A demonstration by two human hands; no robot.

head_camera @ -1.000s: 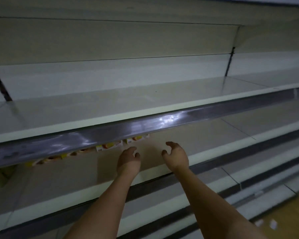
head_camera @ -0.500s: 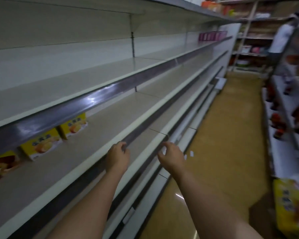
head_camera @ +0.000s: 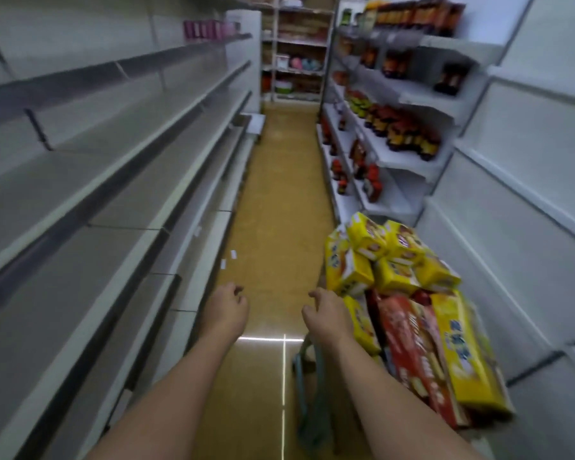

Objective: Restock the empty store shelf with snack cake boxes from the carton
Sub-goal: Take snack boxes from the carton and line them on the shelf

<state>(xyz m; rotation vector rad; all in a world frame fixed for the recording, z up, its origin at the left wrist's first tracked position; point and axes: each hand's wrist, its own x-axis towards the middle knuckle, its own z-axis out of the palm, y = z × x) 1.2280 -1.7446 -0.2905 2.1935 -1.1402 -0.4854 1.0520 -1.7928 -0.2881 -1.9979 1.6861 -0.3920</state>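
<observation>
Here both arms reach forward over the yellow-brown aisle floor [head_camera: 276,200]. The left hand [head_camera: 227,310] hangs in the air beside the lower edge of the pale store shelf [head_camera: 90,180], its grip loose, fingers lightly curled round nothing. The right hand [head_camera: 329,315] hovers just beside the heap of snack cake boxes [head_camera: 389,257], its grip also loose and holding nothing; whether the fingertips touch the nearest yellow box cannot be told.

The boxes lie in a jumbled pile at the right of the aisle, yellow ones tilted on top, a long red box [head_camera: 412,353] and a long yellow one [head_camera: 462,350] leaning lower down. The carton under them is hidden by the pile. A greenish strap [head_camera: 312,403] hangs below the right forearm.

The left shelving runs bare down the aisle, with pink packages [head_camera: 210,28] far along an upper level. Dark bottles [head_camera: 399,127] stand on the shelves opposite.
</observation>
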